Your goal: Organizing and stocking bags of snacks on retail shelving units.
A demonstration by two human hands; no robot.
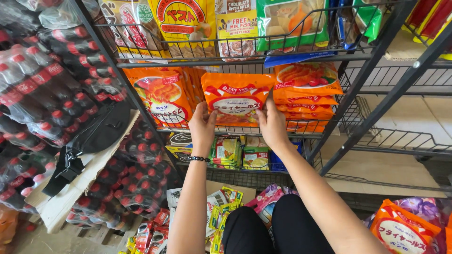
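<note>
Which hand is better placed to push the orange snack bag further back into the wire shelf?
Neither clearly: left hand and right hand grip opposite lower corners of the orange snack bag. The right seems slightly better placed, sitting nearer the bag's centre.

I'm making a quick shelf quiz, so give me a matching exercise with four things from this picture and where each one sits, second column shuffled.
Things:
1. orange snack bag with a red banner
2. shrink-wrapped dark soda bottles with red caps
3. black strap bag
4. black bead bracelet

Places:
A. on the left wrist
B. lying on a pale board at the left
C. held by left hand and right hand at the wire shelf
D. stacked along the left side

Pairs: 1-C, 2-D, 3-B, 4-A
</note>
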